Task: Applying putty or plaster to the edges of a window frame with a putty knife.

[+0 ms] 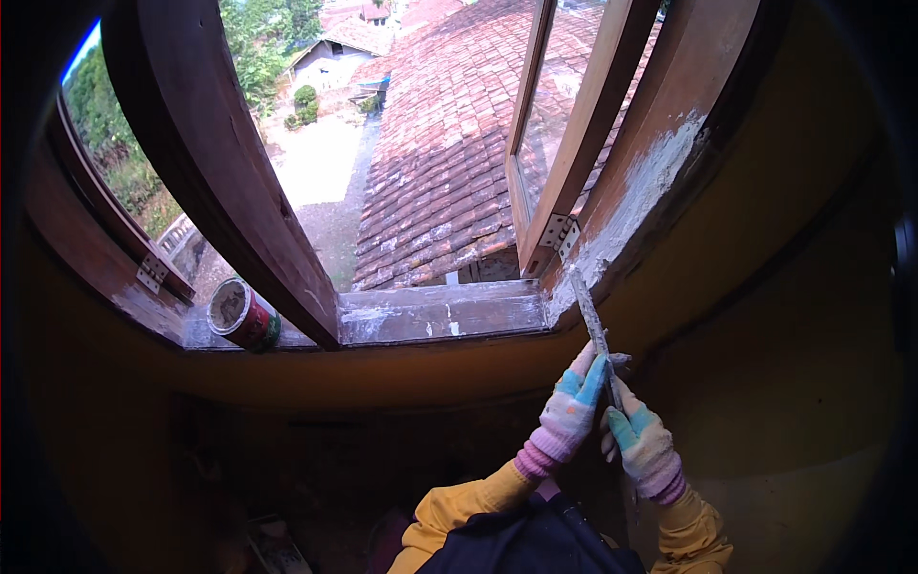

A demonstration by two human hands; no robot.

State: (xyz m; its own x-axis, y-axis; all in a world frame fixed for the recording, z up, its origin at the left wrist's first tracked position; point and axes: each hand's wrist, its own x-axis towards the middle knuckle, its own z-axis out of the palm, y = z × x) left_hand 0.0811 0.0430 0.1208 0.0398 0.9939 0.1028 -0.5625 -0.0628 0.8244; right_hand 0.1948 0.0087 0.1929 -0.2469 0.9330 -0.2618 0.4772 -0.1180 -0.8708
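Long flat grey tool (592, 320), tip near right corner of window sill (492, 311), grasped by gloved right hand (647, 443); gloved left hand (569, 407) lays fingers against it, grip unclear; white coating (658, 177) streaks frame (690, 84); tin (255, 323) near sill's left end

From the left hand (569, 407) and right hand (648, 448), eleven o'clock leads over the sill (478, 312) and out the window opening, between a thick post (229, 163) and the open sash (595, 124). That sash and its hinge (555, 230) block twelve o'clock, along which the held tool (593, 320) lies; the side frame (660, 172) closes one. Toward ten, the post, then a can (251, 318), obstruct.
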